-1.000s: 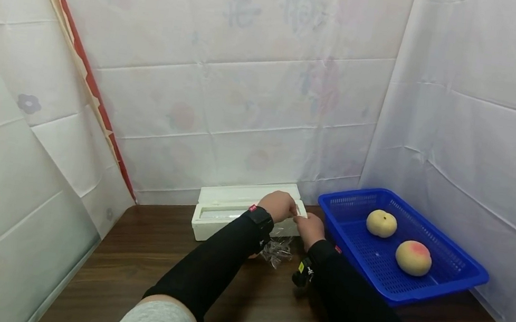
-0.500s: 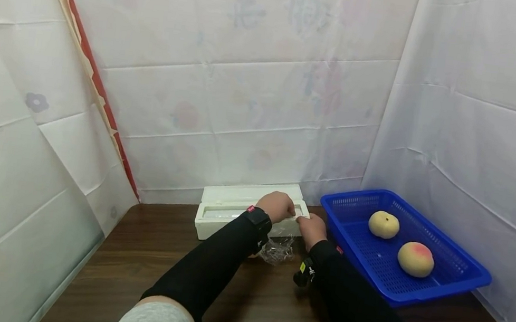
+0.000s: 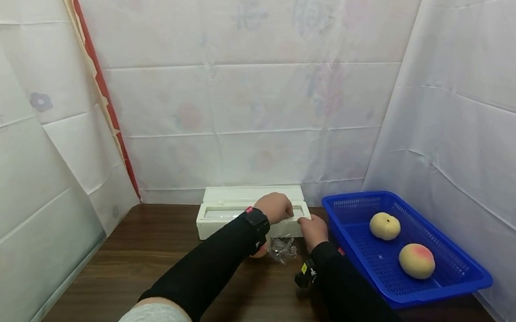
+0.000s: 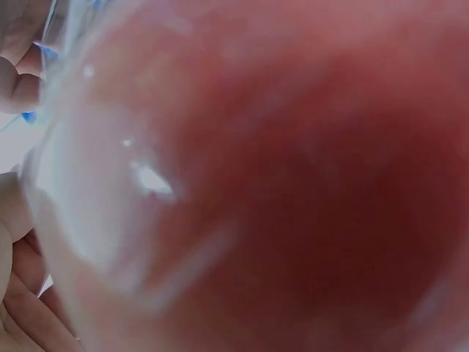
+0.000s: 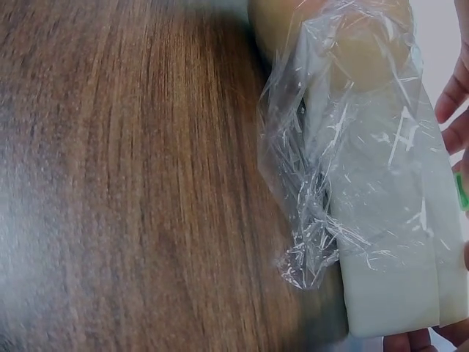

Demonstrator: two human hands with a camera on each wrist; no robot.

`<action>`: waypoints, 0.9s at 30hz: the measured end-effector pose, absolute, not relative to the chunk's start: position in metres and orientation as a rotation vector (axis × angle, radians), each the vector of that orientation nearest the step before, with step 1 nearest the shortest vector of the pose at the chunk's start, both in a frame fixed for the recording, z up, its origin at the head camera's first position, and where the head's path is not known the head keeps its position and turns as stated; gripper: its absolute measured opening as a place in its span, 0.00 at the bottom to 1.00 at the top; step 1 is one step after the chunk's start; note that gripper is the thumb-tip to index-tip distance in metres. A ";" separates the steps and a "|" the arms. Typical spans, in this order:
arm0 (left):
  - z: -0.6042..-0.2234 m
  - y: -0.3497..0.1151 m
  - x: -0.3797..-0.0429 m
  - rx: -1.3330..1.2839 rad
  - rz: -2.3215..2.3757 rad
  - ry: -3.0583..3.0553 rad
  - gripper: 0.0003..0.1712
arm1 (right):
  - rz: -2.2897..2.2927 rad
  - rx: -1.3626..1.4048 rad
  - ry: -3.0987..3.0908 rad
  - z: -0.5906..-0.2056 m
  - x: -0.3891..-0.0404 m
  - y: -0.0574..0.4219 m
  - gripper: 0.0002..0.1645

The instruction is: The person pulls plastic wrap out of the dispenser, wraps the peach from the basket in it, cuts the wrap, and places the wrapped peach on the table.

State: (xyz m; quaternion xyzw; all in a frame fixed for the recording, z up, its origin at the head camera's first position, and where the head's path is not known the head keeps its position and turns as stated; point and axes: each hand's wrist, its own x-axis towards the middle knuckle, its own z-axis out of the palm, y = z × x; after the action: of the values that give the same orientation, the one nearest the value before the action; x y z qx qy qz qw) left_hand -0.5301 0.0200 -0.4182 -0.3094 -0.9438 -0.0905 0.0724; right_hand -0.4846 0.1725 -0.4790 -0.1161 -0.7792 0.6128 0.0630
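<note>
A long white cling film box [image 3: 210, 225] lies at the back of the table, its lid [image 3: 235, 194] raised behind it and clear film inside. My left hand [image 3: 274, 208] is over its opening near the right end, fingers bent down; what the fingertips touch is hidden. With my right hand [image 3: 314, 232] I grip the right end of the box, thumb at the top rim, fingers [image 5: 410, 341] below. Under my left wrist sits a peach [image 4: 293, 183] covered in clear film, mostly hidden by the arm in the head view. Crumpled film [image 5: 315, 242] trails from it along the box front.
To the right stands a blue plastic basket [image 3: 351, 262] with two peaches, one pale [image 3: 385, 226] and one with a pink blush [image 3: 417, 261]. White cloth walls [image 3: 255, 102] close in the back and sides of the brown wooden table [image 3: 133, 253].
A small white piece showing between my hands at the box's right corner no longer stands up there. My left hand has moved slightly left and down over the opening. My right hand stays at the end.
</note>
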 end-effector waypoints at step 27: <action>-0.423 0.006 -0.523 -0.921 -0.295 -2.811 0.08 | 1.970 -0.289 -2.313 -0.471 -0.471 0.174 0.27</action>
State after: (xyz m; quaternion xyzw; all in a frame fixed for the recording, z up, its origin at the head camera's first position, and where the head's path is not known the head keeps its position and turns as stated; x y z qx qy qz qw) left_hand -0.5233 0.0059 -0.4227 -0.3087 -0.9423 -0.0987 0.0842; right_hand -0.4711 0.1736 -0.4706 -0.0945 -0.7571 0.6449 0.0446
